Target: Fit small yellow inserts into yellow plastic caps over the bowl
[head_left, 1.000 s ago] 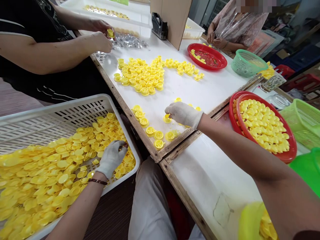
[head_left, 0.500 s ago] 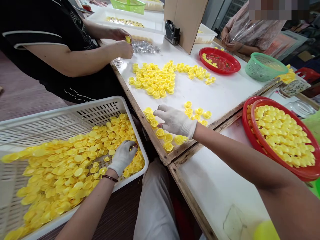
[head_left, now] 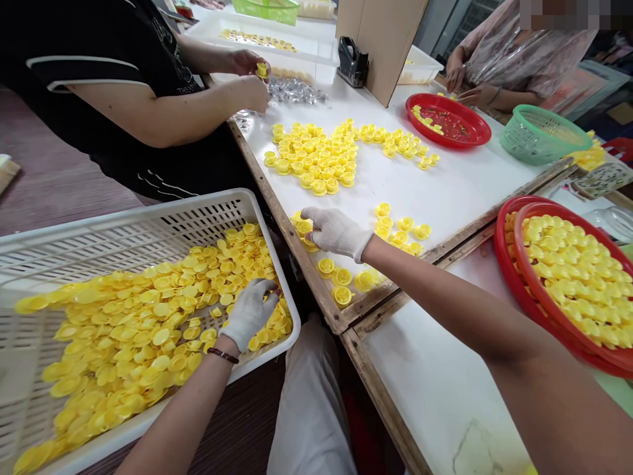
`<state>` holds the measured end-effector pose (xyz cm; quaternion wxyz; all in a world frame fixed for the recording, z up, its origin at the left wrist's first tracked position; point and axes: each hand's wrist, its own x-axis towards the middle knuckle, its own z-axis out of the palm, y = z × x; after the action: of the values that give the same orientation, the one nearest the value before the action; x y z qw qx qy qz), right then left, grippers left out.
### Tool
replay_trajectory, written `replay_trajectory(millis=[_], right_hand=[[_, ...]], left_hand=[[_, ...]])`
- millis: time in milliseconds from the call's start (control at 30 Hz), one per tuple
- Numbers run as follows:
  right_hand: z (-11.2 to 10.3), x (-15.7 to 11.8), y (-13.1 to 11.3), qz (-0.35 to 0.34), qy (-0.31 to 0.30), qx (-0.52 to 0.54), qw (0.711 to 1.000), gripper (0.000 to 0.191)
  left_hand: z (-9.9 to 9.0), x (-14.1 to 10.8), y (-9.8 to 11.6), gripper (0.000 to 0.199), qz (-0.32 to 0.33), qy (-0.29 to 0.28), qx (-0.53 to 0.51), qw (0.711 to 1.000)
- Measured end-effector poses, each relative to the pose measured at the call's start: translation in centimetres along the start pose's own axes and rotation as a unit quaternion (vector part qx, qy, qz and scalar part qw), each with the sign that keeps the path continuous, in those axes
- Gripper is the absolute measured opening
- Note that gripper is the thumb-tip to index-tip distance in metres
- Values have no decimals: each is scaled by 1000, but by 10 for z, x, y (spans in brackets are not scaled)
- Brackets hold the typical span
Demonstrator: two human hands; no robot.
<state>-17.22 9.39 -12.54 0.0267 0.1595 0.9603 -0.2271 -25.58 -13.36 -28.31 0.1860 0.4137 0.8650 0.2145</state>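
My left hand (head_left: 251,311), in a white glove with bare fingertips, is inside the white slotted basket (head_left: 123,216). Its fingers and thumb are bent but apart over the loose yellow plastic caps (head_left: 161,336); no cap shows between them. My right hand (head_left: 337,232), gloved alike, reaches across the table's near left corner. Its fingers extend over a few yellow caps (head_left: 302,227) along the wooden edge, with thumb and forefinger apart. The fingertips partly cover these caps, so whether one is touched is unclear. More caps (head_left: 342,277) lie open side up below that hand.
A larger cluster of caps (head_left: 316,158) lies farther back. Two stacked red trays (head_left: 509,264) hold caps at right; a red tray (head_left: 448,142) and a green basket (head_left: 539,135) stand behind. A co-worker's hands (head_left: 254,86) hold a yellow piece at left. Another person sits at far right.
My right hand has shifted toward the table's left edge, over the upper caps, and its fingers are closer together. My left hand stays in the basket. The view has turned slightly left.
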Motion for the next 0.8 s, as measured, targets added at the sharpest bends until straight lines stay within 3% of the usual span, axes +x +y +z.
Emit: replay_trajectory(millis=[267, 433, 533, 633, 733, 800], right_hand=[[-1, 38, 2, 7, 31, -8, 999, 31], [-15, 48, 1, 11, 84, -11, 996, 39], [-34, 14, 1, -74, 70, -33, 994, 29], [-49, -43, 6, -156, -60, -79, 983, 24], [-50, -89, 16, -157, -141, -164, 963, 44], [-44, -104, 21, -149, -160, -212, 952, 58]], left_hand=[[-1, 1, 1, 35, 0, -13, -3, 1000], [0, 1, 0, 37, -6, -22, 8, 1000], [0, 2, -1, 38, -6, -17, 17, 1000], [-1, 3, 0, 38, 4, -16, 22, 1000], [-1, 4, 1, 39, -5, -19, 24, 1000], [-1, 4, 1, 39, -13, -24, 27, 999]])
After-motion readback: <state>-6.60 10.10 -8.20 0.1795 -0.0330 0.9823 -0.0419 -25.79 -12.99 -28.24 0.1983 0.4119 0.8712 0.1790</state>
